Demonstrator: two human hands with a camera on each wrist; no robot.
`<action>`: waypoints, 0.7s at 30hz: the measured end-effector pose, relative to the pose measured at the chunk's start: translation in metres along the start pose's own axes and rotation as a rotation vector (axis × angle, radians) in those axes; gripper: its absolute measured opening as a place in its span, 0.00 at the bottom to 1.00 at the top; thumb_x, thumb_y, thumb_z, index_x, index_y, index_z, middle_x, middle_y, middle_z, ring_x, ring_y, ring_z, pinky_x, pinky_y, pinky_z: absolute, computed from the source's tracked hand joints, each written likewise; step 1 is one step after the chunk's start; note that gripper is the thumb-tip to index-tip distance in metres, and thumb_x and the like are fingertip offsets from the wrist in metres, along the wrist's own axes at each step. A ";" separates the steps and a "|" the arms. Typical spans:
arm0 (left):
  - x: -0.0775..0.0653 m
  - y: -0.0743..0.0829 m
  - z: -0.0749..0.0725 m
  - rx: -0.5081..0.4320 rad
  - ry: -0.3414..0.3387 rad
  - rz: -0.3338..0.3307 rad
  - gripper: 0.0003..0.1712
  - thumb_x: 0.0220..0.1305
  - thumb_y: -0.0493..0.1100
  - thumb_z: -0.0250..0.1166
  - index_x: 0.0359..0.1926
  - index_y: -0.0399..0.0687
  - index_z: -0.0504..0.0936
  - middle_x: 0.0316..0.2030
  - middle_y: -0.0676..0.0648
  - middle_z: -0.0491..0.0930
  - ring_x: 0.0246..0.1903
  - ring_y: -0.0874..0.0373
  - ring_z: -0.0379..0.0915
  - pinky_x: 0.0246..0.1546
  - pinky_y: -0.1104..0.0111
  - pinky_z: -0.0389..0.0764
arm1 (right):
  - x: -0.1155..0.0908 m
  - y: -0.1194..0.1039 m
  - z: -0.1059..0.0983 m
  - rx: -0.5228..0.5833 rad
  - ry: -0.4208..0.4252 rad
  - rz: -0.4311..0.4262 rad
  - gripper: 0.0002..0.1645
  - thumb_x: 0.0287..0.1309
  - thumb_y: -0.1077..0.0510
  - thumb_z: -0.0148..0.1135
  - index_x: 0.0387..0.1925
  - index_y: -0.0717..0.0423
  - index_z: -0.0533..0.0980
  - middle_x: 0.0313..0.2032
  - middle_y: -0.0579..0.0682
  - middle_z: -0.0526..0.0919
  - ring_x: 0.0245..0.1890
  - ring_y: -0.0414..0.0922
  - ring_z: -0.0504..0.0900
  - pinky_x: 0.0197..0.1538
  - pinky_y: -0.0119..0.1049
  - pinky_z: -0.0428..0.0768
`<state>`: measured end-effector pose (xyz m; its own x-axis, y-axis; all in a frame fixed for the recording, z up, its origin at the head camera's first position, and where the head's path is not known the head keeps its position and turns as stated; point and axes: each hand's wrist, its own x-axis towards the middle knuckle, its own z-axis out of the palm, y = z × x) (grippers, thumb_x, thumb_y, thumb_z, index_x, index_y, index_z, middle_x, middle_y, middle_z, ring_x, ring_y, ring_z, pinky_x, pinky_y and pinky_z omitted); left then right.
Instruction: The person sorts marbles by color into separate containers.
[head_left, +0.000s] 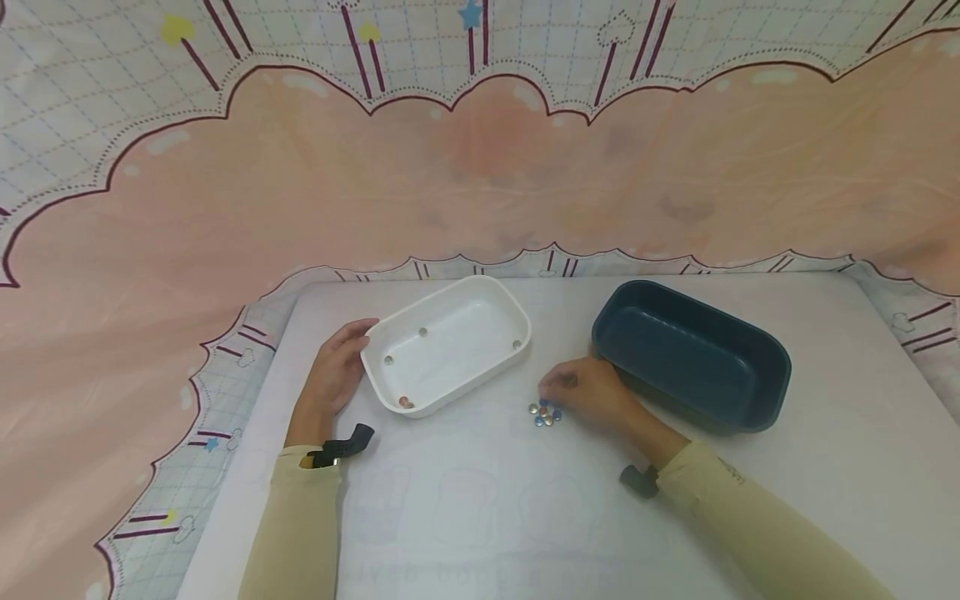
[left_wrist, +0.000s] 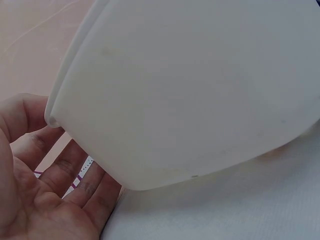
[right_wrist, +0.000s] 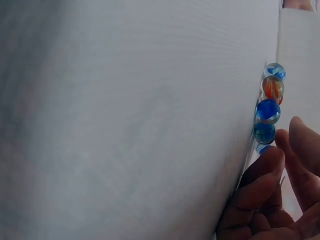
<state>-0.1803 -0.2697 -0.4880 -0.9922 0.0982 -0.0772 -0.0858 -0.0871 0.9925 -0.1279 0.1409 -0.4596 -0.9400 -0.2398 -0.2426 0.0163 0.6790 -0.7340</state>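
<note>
My left hand (head_left: pixel 339 375) holds the left end of a white rectangular tray (head_left: pixel 450 367), its fingers bent around the rim and end wall (left_wrist: pixel 95 145). Inside the tray lie several glass marbles, including an orange one (head_left: pixel 405 402) in the near corner. My right hand (head_left: pixel 592 389) is low over the table, fingertips right beside a small cluster of clear, blue and orange marbles (head_left: pixel 548 420). In the right wrist view, its fingers (right_wrist: pixel 270 162) are loosely bent close to a row of marbles (right_wrist: pixel 268 111), with no marble visible between them.
A dark blue rectangular tray (head_left: pixel 690 354) stands behind and right of my right hand, close to that forearm. White cloth covers the table (head_left: pixel 480 517). Behind it hangs a peach-and-white patterned curtain (head_left: pixel 480 183). A black wrist strap (head_left: pixel 341 446) is on my left wrist.
</note>
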 end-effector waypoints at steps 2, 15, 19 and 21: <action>0.000 0.000 0.000 0.004 0.002 -0.002 0.20 0.78 0.42 0.54 0.66 0.44 0.74 0.65 0.53 0.73 0.65 0.62 0.71 0.62 0.78 0.76 | 0.000 0.000 0.001 -0.006 0.001 0.002 0.08 0.64 0.51 0.68 0.43 0.43 0.88 0.40 0.42 0.89 0.40 0.43 0.81 0.46 0.38 0.79; 0.000 0.000 0.001 0.009 0.013 -0.004 0.19 0.78 0.42 0.54 0.65 0.45 0.75 0.63 0.53 0.74 0.65 0.62 0.70 0.63 0.78 0.76 | 0.003 0.000 0.003 -0.012 -0.007 0.043 0.07 0.63 0.52 0.69 0.42 0.41 0.88 0.40 0.42 0.88 0.42 0.43 0.81 0.50 0.42 0.81; 0.000 0.000 0.001 0.015 0.015 -0.002 0.19 0.78 0.42 0.54 0.65 0.45 0.75 0.63 0.54 0.74 0.65 0.62 0.71 0.63 0.78 0.76 | 0.002 0.000 0.003 -0.021 -0.002 0.034 0.07 0.63 0.52 0.69 0.42 0.41 0.88 0.39 0.41 0.88 0.41 0.43 0.82 0.49 0.41 0.81; 0.000 0.000 0.001 0.021 0.013 -0.001 0.20 0.78 0.42 0.55 0.66 0.45 0.74 0.63 0.53 0.74 0.65 0.62 0.71 0.63 0.78 0.75 | 0.002 0.001 0.003 -0.022 0.001 0.031 0.07 0.63 0.52 0.69 0.42 0.41 0.88 0.39 0.41 0.89 0.41 0.42 0.82 0.49 0.42 0.81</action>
<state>-0.1801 -0.2690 -0.4874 -0.9932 0.0853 -0.0789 -0.0847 -0.0660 0.9942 -0.1288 0.1390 -0.4621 -0.9395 -0.2181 -0.2643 0.0376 0.7012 -0.7120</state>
